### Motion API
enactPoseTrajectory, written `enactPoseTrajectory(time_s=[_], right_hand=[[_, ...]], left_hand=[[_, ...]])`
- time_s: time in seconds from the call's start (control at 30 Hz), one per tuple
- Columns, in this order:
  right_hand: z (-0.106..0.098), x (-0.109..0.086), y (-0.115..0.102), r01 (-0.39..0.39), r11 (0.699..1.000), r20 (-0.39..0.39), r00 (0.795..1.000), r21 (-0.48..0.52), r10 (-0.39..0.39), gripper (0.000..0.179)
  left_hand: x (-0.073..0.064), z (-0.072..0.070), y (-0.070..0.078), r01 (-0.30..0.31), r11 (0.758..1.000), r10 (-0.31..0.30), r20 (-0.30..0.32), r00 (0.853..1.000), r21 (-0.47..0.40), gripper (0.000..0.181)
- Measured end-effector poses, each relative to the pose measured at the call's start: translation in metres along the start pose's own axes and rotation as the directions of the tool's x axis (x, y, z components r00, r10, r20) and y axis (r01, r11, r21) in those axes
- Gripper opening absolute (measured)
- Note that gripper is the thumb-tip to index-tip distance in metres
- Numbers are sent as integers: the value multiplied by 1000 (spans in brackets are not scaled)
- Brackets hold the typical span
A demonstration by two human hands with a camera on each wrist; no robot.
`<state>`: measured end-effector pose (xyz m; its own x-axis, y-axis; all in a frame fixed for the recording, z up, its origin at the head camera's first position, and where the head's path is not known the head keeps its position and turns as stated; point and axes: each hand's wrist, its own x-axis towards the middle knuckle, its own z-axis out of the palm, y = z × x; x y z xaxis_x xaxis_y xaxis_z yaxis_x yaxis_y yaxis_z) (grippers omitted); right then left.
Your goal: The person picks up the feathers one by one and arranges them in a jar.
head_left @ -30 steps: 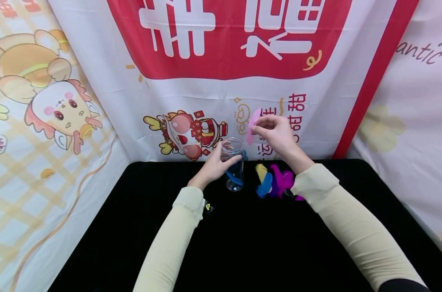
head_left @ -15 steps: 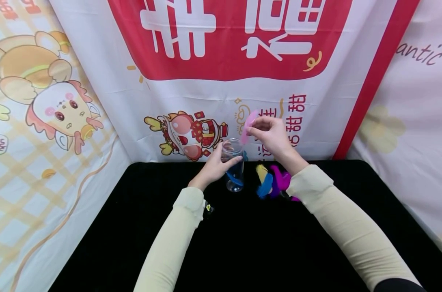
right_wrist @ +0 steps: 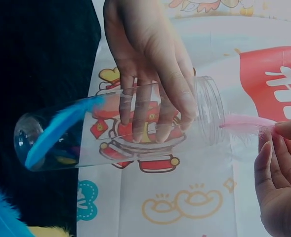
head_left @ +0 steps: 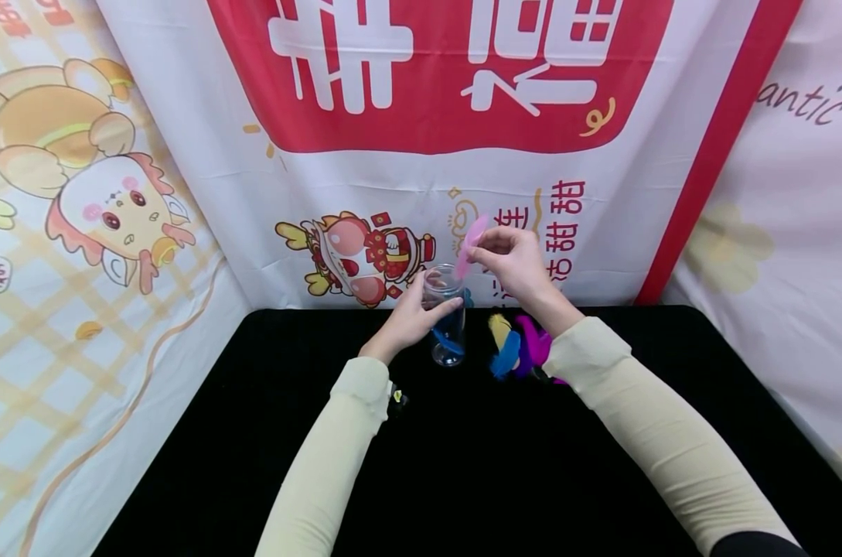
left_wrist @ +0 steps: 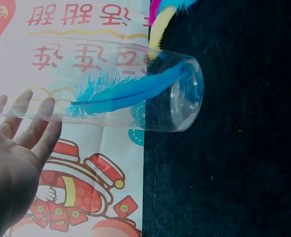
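A clear jar (head_left: 443,309) with an open, threaded mouth stands upright near the back of the black table. My left hand (head_left: 410,316) grips it round its upper half, fingers behind and thumb in front. Inside, one blue feather (left_wrist: 130,94) leans down to the jar's base. With thumb and fingertips my right hand (head_left: 514,263) pinches a pink feather (right_wrist: 246,123) just above the jar. The feather's lower tip is right at the jar's mouth in the right wrist view.
To the right of the jar lies a small pile of feathers, with a yellow feather (head_left: 499,329), a blue feather (head_left: 506,356) and a magenta feather (head_left: 534,340). A printed cloth backdrop (head_left: 365,178) hangs close behind the black table (head_left: 462,464).
My right hand has moved left and slightly down, bringing the pink feather from beside the jar to its mouth. My left hand stays on the jar.
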<state>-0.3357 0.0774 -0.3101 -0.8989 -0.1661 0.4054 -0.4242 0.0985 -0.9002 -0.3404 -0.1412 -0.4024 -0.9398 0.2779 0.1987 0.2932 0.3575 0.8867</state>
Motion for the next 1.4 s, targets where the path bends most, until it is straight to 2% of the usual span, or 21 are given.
enactPoseTrajectory(time_s=[0.27, 0.7, 1.07, 1.4], right_hand=[[5, 1, 4, 26, 999, 1, 1000, -29, -26, 13], [15, 4, 5, 35, 985, 63, 998, -168, -25, 16], [24, 5, 9, 61, 979, 73, 996, -196, -48, 10], [23, 6, 12, 31, 979, 110, 994, -202, -9, 16]], left_hand=[[0, 1, -1, -4, 1000, 4, -3, 1000, 4, 88], [0, 1, -2, -14, 1000, 14, -5, 1000, -6, 83], [0, 1, -2, -18, 1000, 18, -1, 1000, -12, 81], [1, 1, 0, -15, 1000, 15, -4, 1000, -2, 78]])
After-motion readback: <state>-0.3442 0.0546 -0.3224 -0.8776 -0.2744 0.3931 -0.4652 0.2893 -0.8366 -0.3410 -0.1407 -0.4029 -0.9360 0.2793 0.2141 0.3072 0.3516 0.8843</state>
